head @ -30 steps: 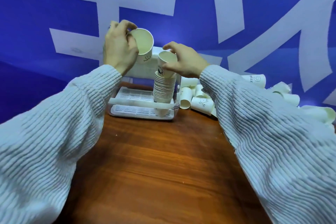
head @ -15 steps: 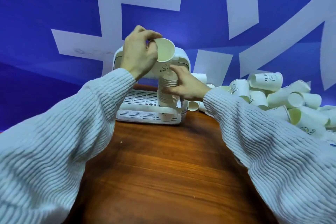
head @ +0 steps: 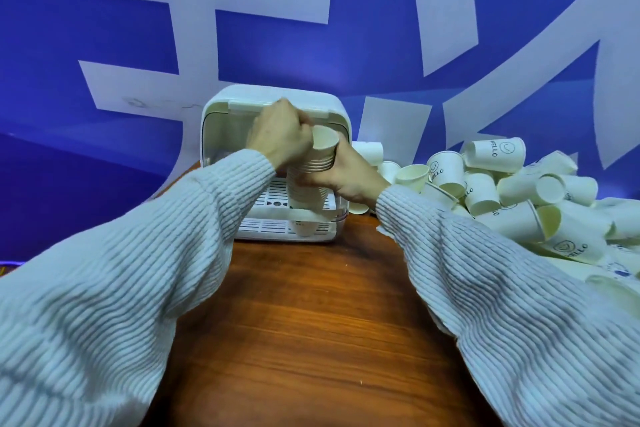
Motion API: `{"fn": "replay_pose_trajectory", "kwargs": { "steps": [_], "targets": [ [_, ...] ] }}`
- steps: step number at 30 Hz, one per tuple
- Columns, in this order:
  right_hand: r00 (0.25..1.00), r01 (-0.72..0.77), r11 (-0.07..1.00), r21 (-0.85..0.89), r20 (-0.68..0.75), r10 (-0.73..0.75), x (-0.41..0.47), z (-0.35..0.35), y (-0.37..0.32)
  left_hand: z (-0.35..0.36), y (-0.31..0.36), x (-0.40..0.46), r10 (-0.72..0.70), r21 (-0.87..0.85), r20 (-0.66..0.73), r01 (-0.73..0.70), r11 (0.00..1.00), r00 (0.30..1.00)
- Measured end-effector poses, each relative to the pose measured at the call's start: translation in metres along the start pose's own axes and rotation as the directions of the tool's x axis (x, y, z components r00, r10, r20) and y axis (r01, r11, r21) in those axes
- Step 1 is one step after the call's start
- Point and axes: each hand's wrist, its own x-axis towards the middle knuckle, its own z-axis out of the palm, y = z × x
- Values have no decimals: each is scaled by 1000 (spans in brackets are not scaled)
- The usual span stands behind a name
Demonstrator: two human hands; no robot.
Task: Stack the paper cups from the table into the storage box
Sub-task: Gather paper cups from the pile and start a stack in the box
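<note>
fingers of both hands (head: 277, 135) (head: 349, 173) curled round the cup stack (head: 313, 166)

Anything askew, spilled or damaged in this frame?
The stack of cups in the storage box leans slightly, both hands on it. The loose cups lie jumbled on their sides on the table. No damage visible.

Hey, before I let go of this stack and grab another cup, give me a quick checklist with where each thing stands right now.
1. Top cup seated in the stack: ok, though tilted.
2. Right hand grips the stack: ok.
3. Left hand holds the top cup: ok.
4. Stack base inside the storage box: ok, on the slotted tray.
5. Stack upright: not ok, it leans.
6. Loose cups on the table: ok, many lie at right.
</note>
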Motion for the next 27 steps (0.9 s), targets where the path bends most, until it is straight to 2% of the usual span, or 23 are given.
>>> {"fn": "replay_pose_trajectory", "kwargs": {
  "steps": [2, 5, 8, 10, 13, 15, 17, 23, 27],
  "targets": [
    [999, -27, 999, 28, -30, 28, -1, 2, 3, 14, -9, -8, -52, 25, 41, 51, 998, 998],
    [997, -40, 999, 16, -62, 41, -6, 7, 8, 24, -24, -12, -38, -74, 96, 45, 996, 995],
    [998, -48, 996, -72, -43, 45, -10, 10, 12, 20, -35, -10, 53, -298, 372, 65, 952, 927],
    [998, -64, 985, -160, 7, 65, -17, 10, 14, 23, -43, -3, 67, -323, 449, 91, 942, 891],
    [992, -124, 911, -393, -43, 116, -29, 19, 18, 34, -48, 7, -34, -242, 327, 118, 963, 945],
    [983, -181, 877, -445, -96, 154, -33, 27, 22, 42, -47, 13, -109, -212, 251, 165, 963, 962],
    [984, -176, 855, -488, -92, 150, -38, 34, 26, 55, -44, 20, -161, -189, 219, 204, 961, 962],
    [983, -168, 869, -465, -12, 184, -42, 36, 36, 85, -28, 42, -229, -164, 174, 257, 952, 958],
    [981, -160, 865, -475, 20, 192, -48, 29, 31, 97, -23, 44, -222, -126, 133, 239, 963, 966]
  ]
}}
